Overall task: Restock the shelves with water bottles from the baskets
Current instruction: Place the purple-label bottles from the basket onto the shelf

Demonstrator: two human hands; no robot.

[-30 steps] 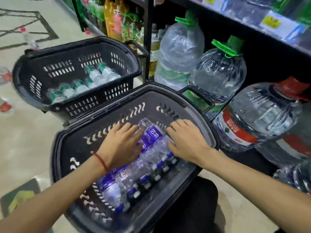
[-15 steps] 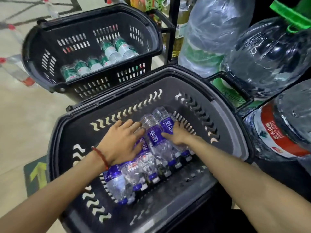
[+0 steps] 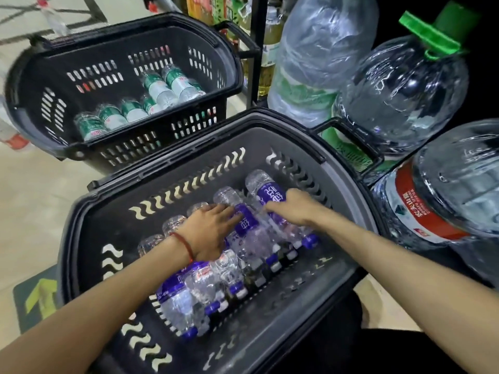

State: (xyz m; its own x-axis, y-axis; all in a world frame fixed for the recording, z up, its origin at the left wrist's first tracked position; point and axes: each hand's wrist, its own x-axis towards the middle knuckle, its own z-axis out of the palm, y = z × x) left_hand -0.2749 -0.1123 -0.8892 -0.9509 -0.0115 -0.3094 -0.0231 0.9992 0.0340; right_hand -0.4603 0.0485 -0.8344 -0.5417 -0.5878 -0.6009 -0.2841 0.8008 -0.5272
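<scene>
Right hand [image 3: 294, 209]: fingers curled over the end bottle [image 3: 266, 191], centre of frame.
Left hand [image 3: 213, 233]: fingers straight, lying flat on the neighbouring bottles; red cord [image 3: 186, 245] at the wrist.
Small bottles [image 3: 199, 287]: clear, with purple labels and caps, lying side by side in the near basket [image 3: 89, 230], lower centre.
Writing: white characters on the purple labels, not legible.
Far basket [image 3: 32, 85]: upper left, holds green-label bottles [image 3: 159, 89].
Jugs: right edge; green-capped jug [image 3: 405, 85], red-banded jug [image 3: 442, 201], print unreadable.
</scene>
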